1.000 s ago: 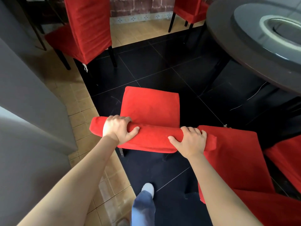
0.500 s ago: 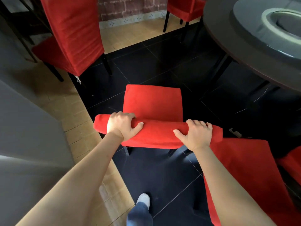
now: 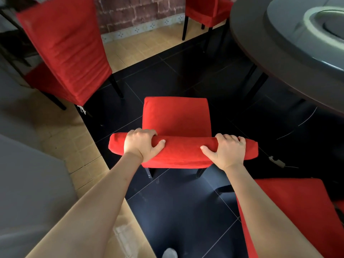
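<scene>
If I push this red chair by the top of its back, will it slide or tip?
Likely slides: the dark floor tiles look smooth and glossy. It could tip forward, since the left hand and right hand grip the red chair at the top of its back, far above its thin legs. Its fabric cover may shift.

Here's the red chair (image 3: 176, 118), upright and seen from behind and above, covered all over in bright red fabric. The padded top of its backrest runs crosswise right under both hands. The left hand (image 3: 140, 146) wraps it near its left end and the right hand (image 3: 226, 152) near its right end, each end poking out past the knuckles. The flat square seat stretches away just beyond the fingers. Two dark rear legs show below the wrists.
</scene>
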A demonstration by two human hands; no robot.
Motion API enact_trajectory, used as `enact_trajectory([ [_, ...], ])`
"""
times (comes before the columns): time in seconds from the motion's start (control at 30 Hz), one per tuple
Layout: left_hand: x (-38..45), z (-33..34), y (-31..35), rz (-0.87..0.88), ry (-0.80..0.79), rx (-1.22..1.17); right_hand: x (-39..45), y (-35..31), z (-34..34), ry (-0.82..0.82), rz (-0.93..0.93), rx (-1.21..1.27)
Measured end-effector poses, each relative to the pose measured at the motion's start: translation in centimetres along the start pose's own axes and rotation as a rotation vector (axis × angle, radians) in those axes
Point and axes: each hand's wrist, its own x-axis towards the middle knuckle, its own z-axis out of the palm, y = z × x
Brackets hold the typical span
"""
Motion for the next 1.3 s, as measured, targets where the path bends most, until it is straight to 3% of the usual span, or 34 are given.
enact_trajectory([
  [0.5, 6.3, -0.8, -7.2, 0.145, -0.046, 0.016, 3.4, -7.1, -0.3, -0.042, 0.218, 0.037],
  [1.3, 6.7, -2.3, -16.3, 0.574, -0.166, 0.076, -7.6, -21.8, -1.1, 0.032, 0.572, 0.06],
])
